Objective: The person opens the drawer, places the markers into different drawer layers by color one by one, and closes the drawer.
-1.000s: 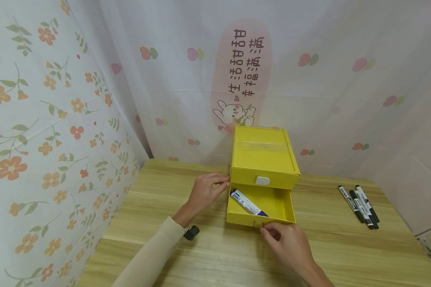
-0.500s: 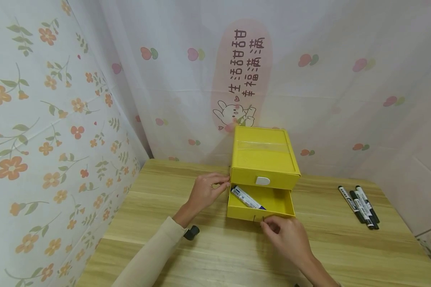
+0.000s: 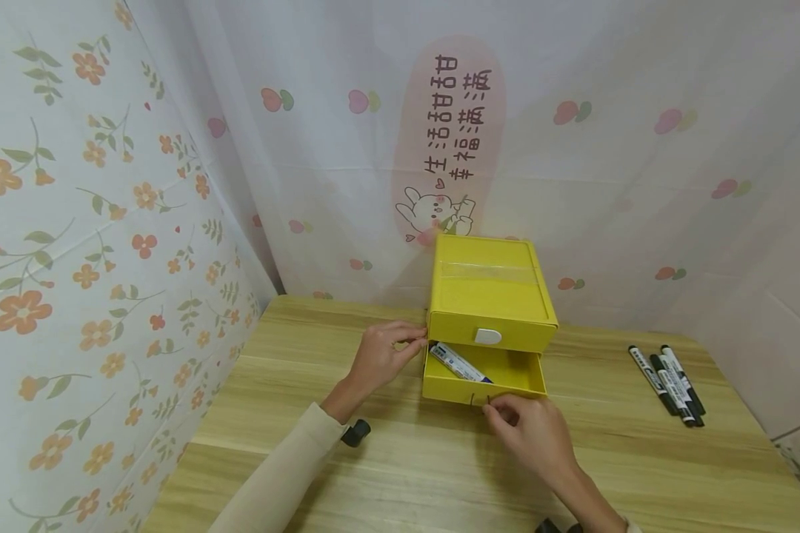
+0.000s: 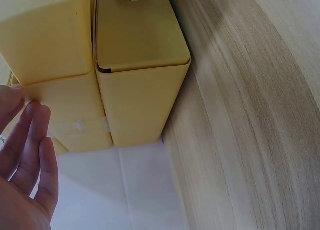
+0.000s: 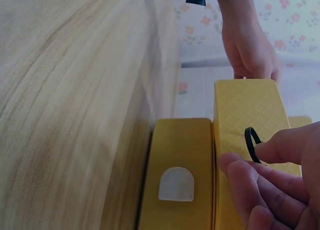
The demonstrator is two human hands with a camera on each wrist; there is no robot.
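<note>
On the wood-grain table [image 3: 307,474], against a white printed cloth [image 3: 347,178], a yellow box-shaped stack of drawers [image 3: 490,292] has its middle drawer [image 3: 447,390] partway out, not flush. Inside, the white marker with a blue end [image 3: 460,363] lies slantwise, so I would count that piece as placed; what is left, as far as I can judge, is the drawer's gap. The right hand [image 3: 530,437] pinches the thin black loop handle [image 5: 247,140] on the drawer's front. The left hand [image 3: 381,357] has thumb and fingertips close together at the stack's left side (whether they grip an edge or merely touch it, I cannot tell). Rounded white tabs mark the drawers above [image 3: 488,336] and below [image 5: 176,184]. Well apart, at the right, white-and-black markers [image 3: 673,389] lie grouped on the table. The upper tier roofs the drawer's back, and the left fingertips sit near its sliding side.
</note>
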